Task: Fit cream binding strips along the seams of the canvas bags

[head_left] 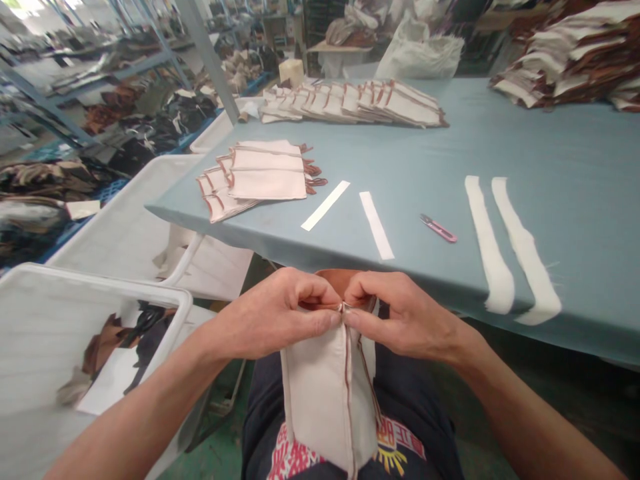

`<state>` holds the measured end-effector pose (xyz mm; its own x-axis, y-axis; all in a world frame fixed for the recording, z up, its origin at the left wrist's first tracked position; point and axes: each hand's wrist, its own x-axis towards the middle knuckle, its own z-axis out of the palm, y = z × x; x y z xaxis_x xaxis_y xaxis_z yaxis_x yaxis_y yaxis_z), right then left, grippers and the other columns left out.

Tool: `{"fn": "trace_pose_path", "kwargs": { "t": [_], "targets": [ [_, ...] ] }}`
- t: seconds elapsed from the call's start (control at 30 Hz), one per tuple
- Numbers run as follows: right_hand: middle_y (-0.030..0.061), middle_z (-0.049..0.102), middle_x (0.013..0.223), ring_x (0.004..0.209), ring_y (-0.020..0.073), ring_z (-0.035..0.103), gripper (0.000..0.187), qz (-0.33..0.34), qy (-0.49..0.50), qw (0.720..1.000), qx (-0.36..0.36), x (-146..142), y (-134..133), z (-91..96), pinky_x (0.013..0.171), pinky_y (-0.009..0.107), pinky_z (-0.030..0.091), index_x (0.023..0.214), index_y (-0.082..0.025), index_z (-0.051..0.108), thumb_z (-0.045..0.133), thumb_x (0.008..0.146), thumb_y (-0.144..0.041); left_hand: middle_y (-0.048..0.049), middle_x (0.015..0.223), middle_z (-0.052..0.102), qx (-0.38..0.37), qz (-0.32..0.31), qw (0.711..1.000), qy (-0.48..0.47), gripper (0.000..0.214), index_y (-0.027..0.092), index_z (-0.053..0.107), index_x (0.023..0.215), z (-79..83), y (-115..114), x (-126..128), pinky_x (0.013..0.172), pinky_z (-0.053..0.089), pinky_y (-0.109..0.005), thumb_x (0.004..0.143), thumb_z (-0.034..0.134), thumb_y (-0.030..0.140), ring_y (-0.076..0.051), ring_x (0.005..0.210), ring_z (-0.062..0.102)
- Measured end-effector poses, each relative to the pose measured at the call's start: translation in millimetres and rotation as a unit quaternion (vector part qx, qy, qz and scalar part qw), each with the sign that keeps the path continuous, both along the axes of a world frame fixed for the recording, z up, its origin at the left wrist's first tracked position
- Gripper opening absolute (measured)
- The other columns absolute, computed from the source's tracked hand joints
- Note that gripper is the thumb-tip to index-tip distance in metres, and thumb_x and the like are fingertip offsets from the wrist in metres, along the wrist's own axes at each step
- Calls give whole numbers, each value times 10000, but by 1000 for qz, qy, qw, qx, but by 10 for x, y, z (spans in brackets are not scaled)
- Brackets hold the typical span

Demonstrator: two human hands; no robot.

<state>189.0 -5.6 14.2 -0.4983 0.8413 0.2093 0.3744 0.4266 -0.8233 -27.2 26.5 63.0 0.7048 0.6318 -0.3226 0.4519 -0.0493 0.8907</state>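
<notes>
Grip (280,310) (405,310) thumb-to-thumb on cream piece (317,380)

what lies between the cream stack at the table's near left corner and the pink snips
In the head view, two flat white strips lie there, apart: one nearer the stack, the other nearer the snips.

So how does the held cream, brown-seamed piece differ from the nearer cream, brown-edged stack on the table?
The cream, brown-seamed piece is pinched by both hands; no hand touches the nearer cream, brown-edged stack. The piece slopes over the lap, while the stack lies flat on the blue-grey table. The piece appears single; the stack has several layers. Both show cream faces with brown trim.
</notes>
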Motion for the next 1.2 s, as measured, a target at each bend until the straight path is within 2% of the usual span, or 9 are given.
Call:
{"fn": "trace_pose_path", "kwargs": {
  "t": [0.23,0.5,0.63,0.77,0.9,1.07,1.2],
  "targets": [
    [2,698,843,728,124,603,28,0,-42,996,84,11,-45,113,675,242,420,904,-179,620,626,932,-180,46,699,580,32,12,999,16,137,135,688,776,50,-77,-1,560,359,-166,877,616,191,-81,652,471],
    [-3,680,773,677,127,594,94,3,-41,996,78,-29,-56,172,647,245,427,835,-192,598,587,922,-161,40,690,564,24,2,1000,3,150,136,679,762,35,-75,-15,549,353,-178,870,600,203,-86,640,458],
    [-4,671,750,656,129,581,96,-17,-35,998,44,-65,-66,161,637,252,426,813,-195,592,577,907,-180,27,667,573,37,24,999,-5,189,128,687,749,22,-94,-10,547,361,-194,863,572,225,-101,632,474],
    [-15,640,705,629,124,550,103,-38,-34,999,-2,-108,-59,155,607,253,392,764,-199,570,579,865,-175,15,649,600,55,52,997,-29,190,119,683,694,-18,-118,8,552,375,-207,792,534,182,-111,623,506],
    [-39,561,642,580,104,487,159,-38,-21,998,-36,-150,-44,156,570,243,351,695,-204,510,558,845,-182,16,668,592,40,60,995,-73,183,121,670,690,-101,-103,-15,584,389,-204,767,509,164,-110,647,510],
    [-43,536,626,574,101,461,163,-46,-15,997,-68,-171,-33,163,550,239,331,678,-203,501,564,828,-204,22,718,574,-1,41,991,-125,150,128,657,774,-200,-83,-69,601,386,-197,855,594,238,-103,665,477],
    [-43,552,649,600,103,472,148,-34,-9,995,-95,-173,-20,175,559,235,343,689,-199,519,573,826,-195,29,678,520,-6,24,993,-120,305,128,628,733,-226,-64,-110,557,349,-196,935,630,357,-92,621,418]
  ]
}}
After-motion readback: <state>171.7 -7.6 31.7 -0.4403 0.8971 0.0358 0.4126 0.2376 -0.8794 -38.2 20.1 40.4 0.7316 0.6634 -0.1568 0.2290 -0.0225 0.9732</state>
